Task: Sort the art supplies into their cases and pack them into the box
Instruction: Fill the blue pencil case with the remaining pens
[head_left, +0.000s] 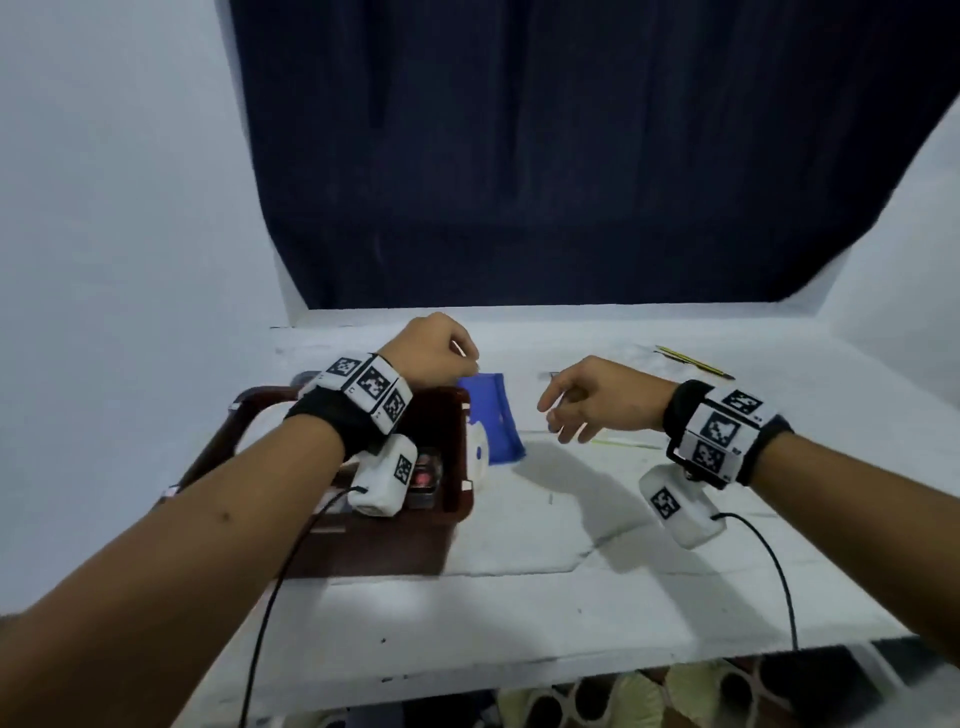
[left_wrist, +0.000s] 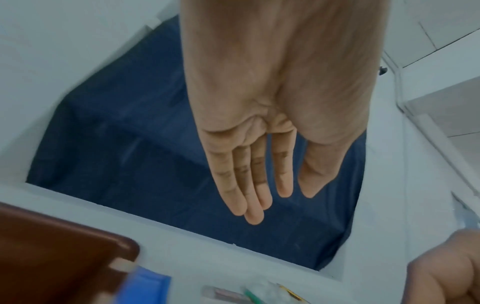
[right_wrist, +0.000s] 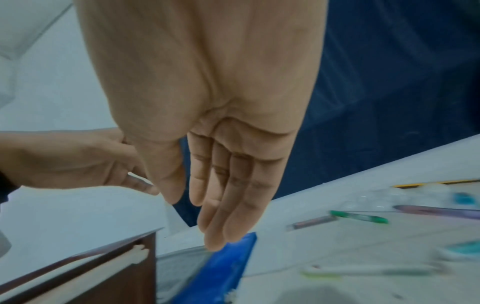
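My left hand (head_left: 451, 352) hovers over the far rim of the brown box (head_left: 363, 535); in the left wrist view its fingers (left_wrist: 253, 197) are straight and hold nothing. My right hand (head_left: 558, 415) hangs to the right of the blue case (head_left: 493, 421), fingers (right_wrist: 228, 216) loosely extended and empty. The blue case leans against the box's right side, beside a white item (head_left: 480, 452). Loose pens lie on the white table: a green pen (right_wrist: 359, 217), a grey-brown one (right_wrist: 311, 222), a purple one (right_wrist: 436, 210) and a white-and-lime marker (right_wrist: 363, 271).
A yellow-and-black pencil (head_left: 696, 361) lies at the table's far right. Something red (head_left: 426, 475) shows inside the box, partly hidden by my left wrist camera. A dark blue curtain (head_left: 571, 156) hangs behind the table. Cables trail from both wrists over the table's near edge (head_left: 571, 670).
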